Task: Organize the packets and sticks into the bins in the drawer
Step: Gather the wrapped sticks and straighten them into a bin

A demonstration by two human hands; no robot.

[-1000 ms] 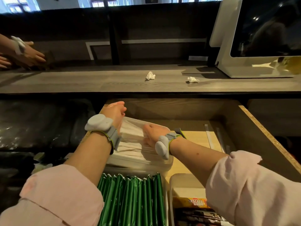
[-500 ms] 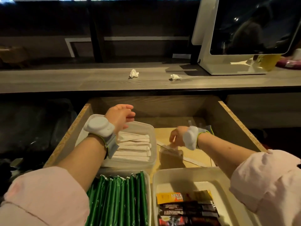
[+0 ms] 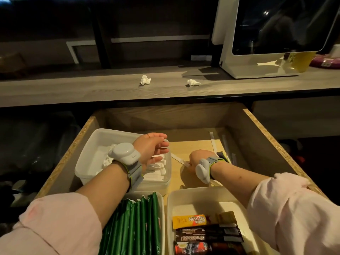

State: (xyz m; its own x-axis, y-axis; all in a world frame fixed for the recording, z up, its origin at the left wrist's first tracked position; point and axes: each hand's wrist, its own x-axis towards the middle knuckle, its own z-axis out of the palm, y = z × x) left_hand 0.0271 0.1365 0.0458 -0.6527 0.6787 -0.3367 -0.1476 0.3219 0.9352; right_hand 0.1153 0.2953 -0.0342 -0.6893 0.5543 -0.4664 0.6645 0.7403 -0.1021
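Note:
The open wooden drawer (image 3: 276, 142) holds three white bins. The far-left bin (image 3: 95, 142) contains white sticks (image 3: 156, 172). My left hand (image 3: 150, 150) hovers over that bin, fingers relaxed and holding nothing. On the drawer floor my right hand (image 3: 196, 160) pinches a white stick (image 3: 179, 160) that lies flat, pointing left. More loose white sticks (image 3: 213, 142) lie at the back right of the drawer. The near-left bin (image 3: 161, 197) is packed with green packets (image 3: 136, 227). The near-right bin (image 3: 184, 197) holds a yellow Nescafe packet (image 3: 189, 219) and dark packets (image 3: 207, 236).
A grey counter (image 3: 92, 91) runs above the drawer, with two crumpled tissues (image 3: 145, 80) on it. A white screen stand (image 3: 257, 69) sits at its right end. Dark bags (image 3: 27, 144) fill the space left of the drawer.
My right hand has left the white-stick bin and gone right, down to the drawer floor, where it now pinches a loose stick. The left hand stays over the bin.

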